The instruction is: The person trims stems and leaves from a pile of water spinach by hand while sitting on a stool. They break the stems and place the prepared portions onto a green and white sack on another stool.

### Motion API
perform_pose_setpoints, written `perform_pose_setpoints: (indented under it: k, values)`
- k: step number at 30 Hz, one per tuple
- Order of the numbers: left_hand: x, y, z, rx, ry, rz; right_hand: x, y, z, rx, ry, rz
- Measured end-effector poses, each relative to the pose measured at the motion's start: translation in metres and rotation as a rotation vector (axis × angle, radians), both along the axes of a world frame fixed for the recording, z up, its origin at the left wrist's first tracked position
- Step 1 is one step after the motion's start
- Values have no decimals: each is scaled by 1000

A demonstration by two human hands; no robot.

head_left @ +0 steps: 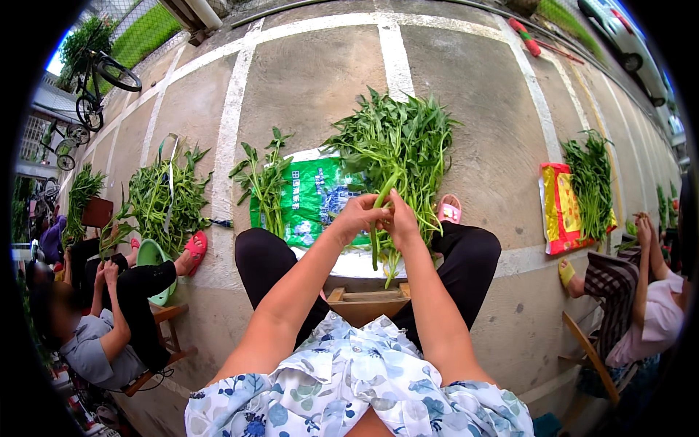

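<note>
My left hand (357, 218) and my right hand (400, 221) meet over my lap, fingers closed on one long green leafy-vegetable stem (376, 244). The stem runs up and down between them, its lower end hanging below my fingers. Just beyond my hands a large heap of leafy greens (408, 138) lies with stems toward me. A smaller bunch of greens (271, 186) rests on the left side of a flattened green and white plastic sack (306, 193) on the ground. The exact fingertip grip is partly hidden.
A wooden stool edge (368, 297) shows between my knees. People sit on both sides with their own piles, one heap of greens (169, 191) at left near a green basin (153, 266), another bunch (591, 182) at right on a red and yellow sack (559, 211). Bicycles (109, 73) stand far left.
</note>
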State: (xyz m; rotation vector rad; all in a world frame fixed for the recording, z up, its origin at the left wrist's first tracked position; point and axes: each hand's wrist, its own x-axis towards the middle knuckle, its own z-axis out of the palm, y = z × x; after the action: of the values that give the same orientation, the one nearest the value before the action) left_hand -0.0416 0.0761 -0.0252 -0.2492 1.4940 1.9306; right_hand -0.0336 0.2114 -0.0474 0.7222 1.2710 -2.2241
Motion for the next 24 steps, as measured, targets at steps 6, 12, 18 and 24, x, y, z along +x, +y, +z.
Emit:
perform_pose_setpoints:
  k: [6,12,18,24]
  values:
    - [-9,-23,-11,-123,-59,173,-19,-4,-23,230,22,-156]
    - [-42,-68,23,-106,64,389,-39,39,-88,893,446,-78]
    - [-35,-114,66,-54,141,463,-16,32,-81,1301,218,-164]
    - [-4,-129,57,165,33,531,-19,-13,77,448,734,32]
